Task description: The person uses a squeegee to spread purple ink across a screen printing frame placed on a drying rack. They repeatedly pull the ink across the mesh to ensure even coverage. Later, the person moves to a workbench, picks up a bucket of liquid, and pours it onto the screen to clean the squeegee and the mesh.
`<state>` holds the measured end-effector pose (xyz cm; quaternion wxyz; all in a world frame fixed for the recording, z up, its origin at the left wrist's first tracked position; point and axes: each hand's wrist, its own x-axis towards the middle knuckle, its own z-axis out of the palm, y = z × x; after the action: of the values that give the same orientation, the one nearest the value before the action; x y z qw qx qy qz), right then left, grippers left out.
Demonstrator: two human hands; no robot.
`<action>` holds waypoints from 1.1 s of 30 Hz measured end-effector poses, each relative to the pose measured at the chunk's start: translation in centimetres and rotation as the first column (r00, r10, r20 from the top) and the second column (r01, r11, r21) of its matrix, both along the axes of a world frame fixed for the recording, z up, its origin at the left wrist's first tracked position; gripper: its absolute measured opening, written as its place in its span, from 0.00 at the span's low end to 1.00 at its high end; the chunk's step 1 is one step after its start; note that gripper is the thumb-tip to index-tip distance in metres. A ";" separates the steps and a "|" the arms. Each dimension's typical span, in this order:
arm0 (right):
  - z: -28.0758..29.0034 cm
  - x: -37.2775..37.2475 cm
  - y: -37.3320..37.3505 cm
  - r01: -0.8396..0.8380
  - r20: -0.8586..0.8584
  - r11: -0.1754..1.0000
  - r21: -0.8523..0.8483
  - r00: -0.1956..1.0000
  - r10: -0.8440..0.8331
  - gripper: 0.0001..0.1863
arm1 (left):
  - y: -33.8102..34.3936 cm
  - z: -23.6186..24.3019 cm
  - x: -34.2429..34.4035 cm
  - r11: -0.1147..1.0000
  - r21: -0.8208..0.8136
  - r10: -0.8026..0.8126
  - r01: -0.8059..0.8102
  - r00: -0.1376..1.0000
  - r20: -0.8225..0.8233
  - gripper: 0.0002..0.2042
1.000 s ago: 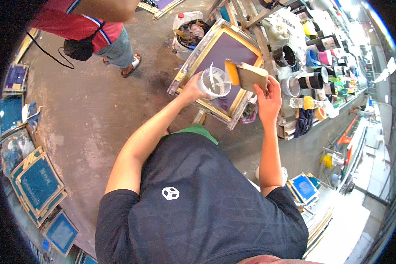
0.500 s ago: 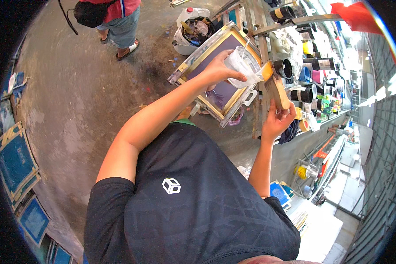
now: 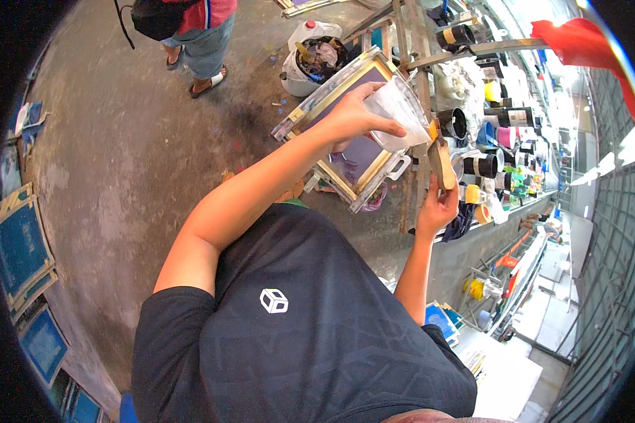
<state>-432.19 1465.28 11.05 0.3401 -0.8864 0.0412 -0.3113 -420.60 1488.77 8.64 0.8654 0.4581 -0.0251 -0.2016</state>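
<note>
My left hand is wrapped round a translucent white plastic tub, which is tilted; its inside is hidden. In the fingers of my right hand is a squeegee with a wooden handle. Its yellow blade end points up, beside the tub's edge; I cannot tell whether they touch. Behind and below the tub lies a wood-framed printing screen with purple-grey mesh, partly covered by my left hand.
A white jug with its side cut open holds rubbish beyond the screen. Black tubs and other containers crowd a rack at the right. Blue screens lean at the far left. Another person stands at the upper left.
My left hand has tipped the tub, so its open top no longer shows. My right hand has lowered slightly and turned the squeegee more upright. The whole view has shifted a little.
</note>
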 end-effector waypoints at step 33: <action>-1.1 -0.4 0.5 -0.159 0.036 0.523 0.838 0.971 0.238 0.29 | 0.0 -7.7 -0.4 0.961 0.222 0.080 -0.166 0.933 0.351 0.54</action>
<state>-432.55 1465.78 9.92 0.7513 -0.6285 0.0971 -0.1763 -421.01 1488.73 0.90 0.7949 0.5912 -0.1189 -0.0664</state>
